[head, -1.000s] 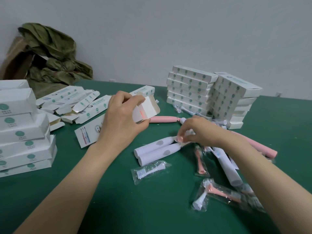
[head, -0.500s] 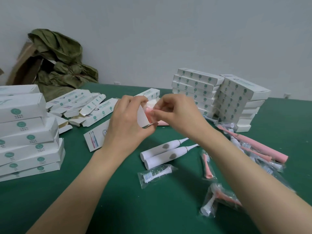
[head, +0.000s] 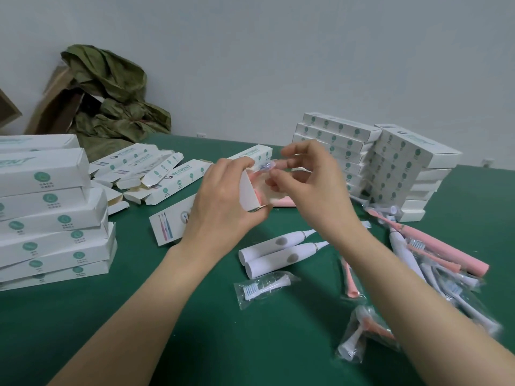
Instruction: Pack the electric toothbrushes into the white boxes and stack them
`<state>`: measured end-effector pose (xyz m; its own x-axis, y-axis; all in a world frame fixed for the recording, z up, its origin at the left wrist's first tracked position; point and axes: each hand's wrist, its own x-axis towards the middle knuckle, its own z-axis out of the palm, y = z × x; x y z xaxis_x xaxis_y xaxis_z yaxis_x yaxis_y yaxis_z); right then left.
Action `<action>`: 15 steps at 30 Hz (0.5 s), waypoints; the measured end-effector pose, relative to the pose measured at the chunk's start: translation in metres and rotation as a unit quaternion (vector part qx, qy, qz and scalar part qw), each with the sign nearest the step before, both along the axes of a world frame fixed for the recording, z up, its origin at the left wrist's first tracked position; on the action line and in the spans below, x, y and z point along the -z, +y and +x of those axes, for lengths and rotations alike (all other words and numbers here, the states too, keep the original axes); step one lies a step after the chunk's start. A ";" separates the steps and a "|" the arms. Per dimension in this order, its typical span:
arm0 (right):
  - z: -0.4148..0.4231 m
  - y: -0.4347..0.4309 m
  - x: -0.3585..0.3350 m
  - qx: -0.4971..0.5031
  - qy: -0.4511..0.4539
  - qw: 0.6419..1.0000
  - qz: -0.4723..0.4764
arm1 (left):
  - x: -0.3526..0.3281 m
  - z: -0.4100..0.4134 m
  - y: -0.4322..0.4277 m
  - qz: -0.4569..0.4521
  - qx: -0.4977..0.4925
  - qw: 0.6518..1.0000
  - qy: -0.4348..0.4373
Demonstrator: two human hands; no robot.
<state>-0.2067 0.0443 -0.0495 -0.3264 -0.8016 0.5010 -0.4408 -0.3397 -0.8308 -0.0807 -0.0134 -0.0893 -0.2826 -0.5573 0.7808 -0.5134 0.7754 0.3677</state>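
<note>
Green across its whole top, the desk (head: 172, 344) meets a plain grey wall at the far side. Above its middle the left hand (head: 223, 210) wraps fingers and thumb round a white box (head: 248, 195) whose end flap stands open, something pink showing inside. The right hand (head: 315, 188) pinches a small clear packet (head: 266, 166) at the box mouth, its other fingers loosely spread. The step looks like adding an accessory to a box already holding a pink toothbrush. Next, the packet needs pushing fully in and the flap tucking shut before the box joins the stack (head: 345, 143) at far right. Two white toothbrushes (head: 278, 252) lie unpacked nearer the person.
</note>
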 end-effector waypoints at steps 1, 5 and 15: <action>0.002 0.000 0.004 0.013 0.013 1.000 -0.025 | 0.000 0.000 0.000 -0.003 -0.001 1.000 0.002; 0.017 -0.002 0.019 0.056 0.203 0.975 -0.071 | -0.001 0.000 0.000 -0.003 0.005 1.000 0.016; -0.079 0.030 -0.003 0.069 0.286 0.878 0.377 | 0.005 -0.003 -0.001 -0.009 0.018 0.999 -0.046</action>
